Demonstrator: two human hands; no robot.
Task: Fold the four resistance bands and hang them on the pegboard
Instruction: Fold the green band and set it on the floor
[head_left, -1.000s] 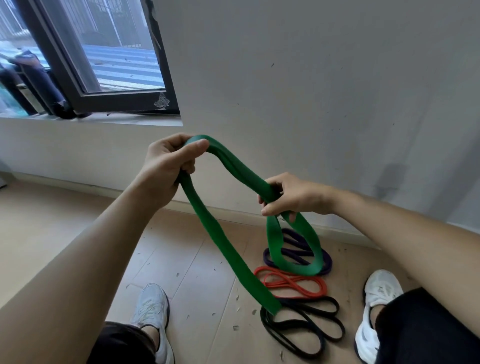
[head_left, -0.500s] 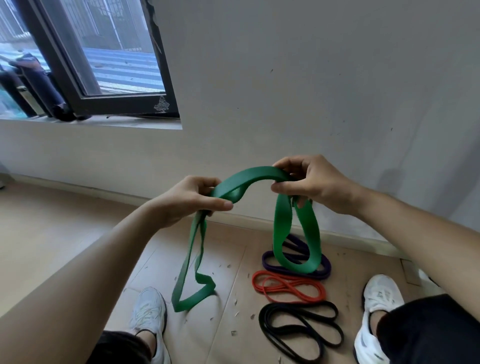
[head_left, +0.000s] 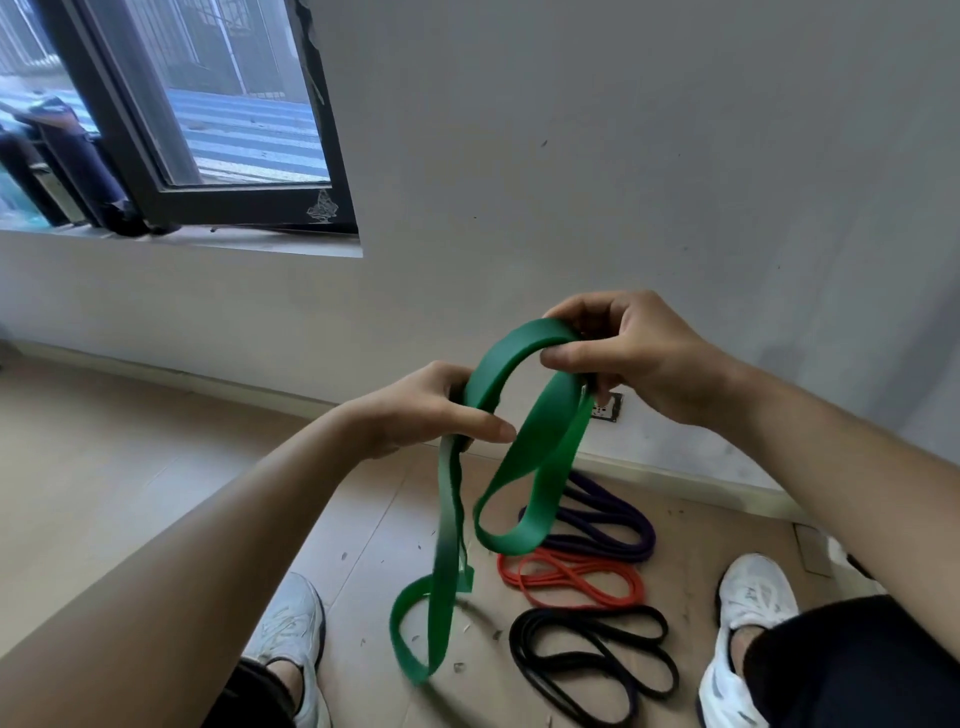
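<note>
Green band (head_left: 540, 457) arches between both hands above the floor: the left hand (head_left: 436, 410) pinches it where two strands hang down, the right hand (head_left: 623, 358) grips its higher fold, a loop dangling above the purple band (head_left: 613, 525), red band (head_left: 571, 577) and black band (head_left: 592, 660)

Window (head_left: 208, 104), wall socket (head_left: 608, 407), white shoes (head_left: 748, 613)

The held band (head_left: 549, 418) hangs left of 3 bands (head_left: 571, 577) lying on the floor (head_left: 130, 493).
</note>
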